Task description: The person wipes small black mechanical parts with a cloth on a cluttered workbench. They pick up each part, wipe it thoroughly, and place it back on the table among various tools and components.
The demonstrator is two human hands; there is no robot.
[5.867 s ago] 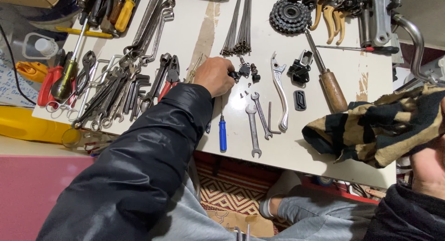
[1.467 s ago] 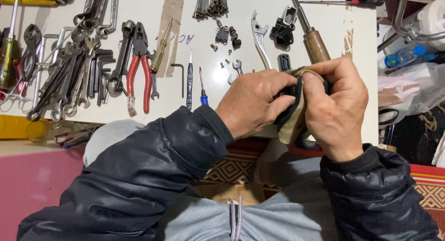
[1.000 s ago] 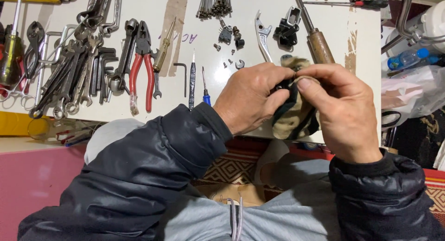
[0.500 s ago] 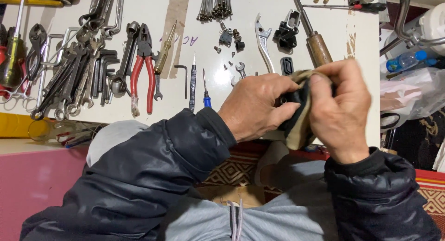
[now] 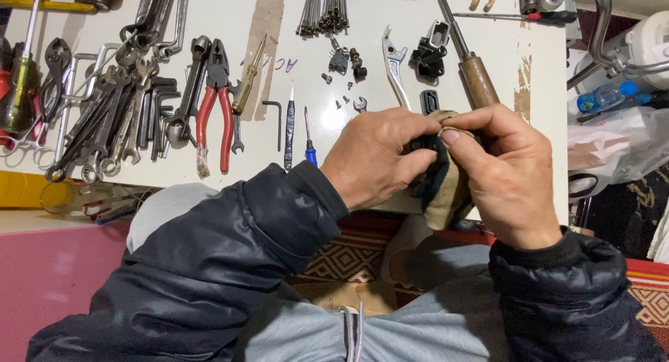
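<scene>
My left hand (image 5: 380, 156) and my right hand (image 5: 505, 174) meet over the near edge of a white board (image 5: 209, 17). Between them is a tan and black patterned rag (image 5: 439, 188), bunched around a small dark part that the fingers mostly hide. My left fingers pinch the part through the rag. My right hand grips the rag, with thumb and forefinger pressed on its top. Both arms wear dark padded sleeves.
Spread over the board are a heap of spanners (image 5: 111, 118), red-handled pliers (image 5: 212, 111), small screwdrivers (image 5: 289, 128), a bundle of spokes (image 5: 324, 10), a silver brake lever (image 5: 396, 66), black small parts (image 5: 428, 52) and a wooden-handled tool (image 5: 477, 80). A plastic bag (image 5: 613, 149) lies right.
My left hand came from the small parts on the board to the rag. Over the last second both hands keep turning and rubbing the rag around the part, shifting only slightly.
</scene>
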